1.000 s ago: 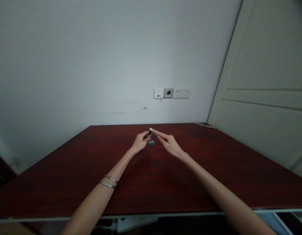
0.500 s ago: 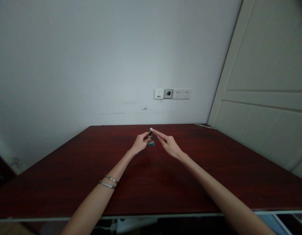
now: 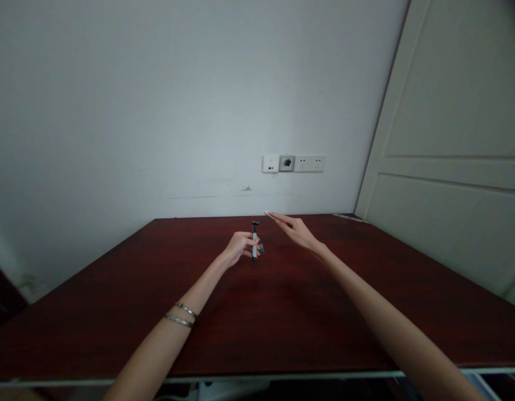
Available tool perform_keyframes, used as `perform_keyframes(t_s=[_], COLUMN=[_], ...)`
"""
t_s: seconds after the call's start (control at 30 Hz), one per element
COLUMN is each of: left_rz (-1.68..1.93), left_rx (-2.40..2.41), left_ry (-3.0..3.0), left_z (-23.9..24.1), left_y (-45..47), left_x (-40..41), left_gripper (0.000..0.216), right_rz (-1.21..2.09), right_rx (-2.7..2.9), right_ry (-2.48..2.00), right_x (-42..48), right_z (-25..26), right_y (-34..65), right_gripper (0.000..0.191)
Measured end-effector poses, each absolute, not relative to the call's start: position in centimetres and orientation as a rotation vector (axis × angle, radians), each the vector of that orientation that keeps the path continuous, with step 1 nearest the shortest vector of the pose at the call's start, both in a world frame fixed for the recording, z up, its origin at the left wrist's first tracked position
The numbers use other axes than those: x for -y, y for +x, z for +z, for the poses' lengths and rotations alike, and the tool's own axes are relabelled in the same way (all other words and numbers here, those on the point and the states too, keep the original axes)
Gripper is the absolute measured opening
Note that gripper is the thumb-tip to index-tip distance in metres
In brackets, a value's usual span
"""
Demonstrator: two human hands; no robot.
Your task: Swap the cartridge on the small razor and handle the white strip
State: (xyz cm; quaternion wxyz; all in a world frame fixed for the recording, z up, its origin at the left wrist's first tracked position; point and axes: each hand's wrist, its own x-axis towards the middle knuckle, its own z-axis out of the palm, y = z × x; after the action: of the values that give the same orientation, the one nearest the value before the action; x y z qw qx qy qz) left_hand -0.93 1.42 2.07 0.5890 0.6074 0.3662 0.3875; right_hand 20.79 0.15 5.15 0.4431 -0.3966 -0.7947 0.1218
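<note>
Comes in from the bottom edge with both forearms, elbows cut off by the frame. Wears two thin bangles (image 3: pixel 180 314) on the left wrist. Can just make out a pale object (image 3: pixel 224 388) under the front lip of the dark red surface (image 3: pixel 115 312), mostly cropped, shape unreadable.

Further out, mid-surface: grips a slim stick (image 3: pixel 254 240) in the left hand (image 3: pixel 239 248), fingers curled closed round its lower half, stick upright, dark head on top. Hides the stick's bottom end behind the fingers, so cannot tell if it touches the surface. Could be a pen or small tool; too small to say which. Has a small dark piece (image 3: pixel 261 249) lying on the surface just right of the stick, partly hidden behind it; touching or not, cannot tell.

Holds the right hand (image 3: pixel 298 230) to the right and slightly beyond, apart from the stick, fingers stretched near-flat. Shows a white speck (image 3: pixel 266 213) at the foremost fingertip; pinched item or not, cannot tell.

Beyond: ends at a plain wall (image 3: pixel 157 111) with a socket strip (image 3: pixel 294 163) above the hands, detail blurry. Crops a pale panelled door (image 3: pixel 450 167) at the right edge.
</note>
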Motion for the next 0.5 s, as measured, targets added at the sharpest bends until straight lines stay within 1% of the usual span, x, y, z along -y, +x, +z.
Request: perform_keyframes(t_s=[0.13,0.2,0.37,0.5], left_rz=[0.849,0.838,0.852,0.842], left_rx=[-0.836,-0.849,-0.854,-0.879], left_ry=[1.360,1.338,1.282,1.243], left_z=[1.8,1.6,1.4,1.6], left_y=[-1.1,-1.2,-1.2,-1.1], left_x=[-1.1,-1.1,-1.1,-1.0], left_gripper=[0.012,0.010,0.008,0.007], right_rz=[0.570,0.619,0.574,0.498], right_rx=[2.020,2.057,2.142,2.085], right_ry=[-0.922,-0.895,-0.887,-0.862], right_x=[-1.7,-2.0,-2.1,-2.7], right_z=[5.2,5.1,4.3,3.5], right_y=[20.2,19.5,18.0,18.0], right_gripper=[0.046,0.046,0.042,0.036])
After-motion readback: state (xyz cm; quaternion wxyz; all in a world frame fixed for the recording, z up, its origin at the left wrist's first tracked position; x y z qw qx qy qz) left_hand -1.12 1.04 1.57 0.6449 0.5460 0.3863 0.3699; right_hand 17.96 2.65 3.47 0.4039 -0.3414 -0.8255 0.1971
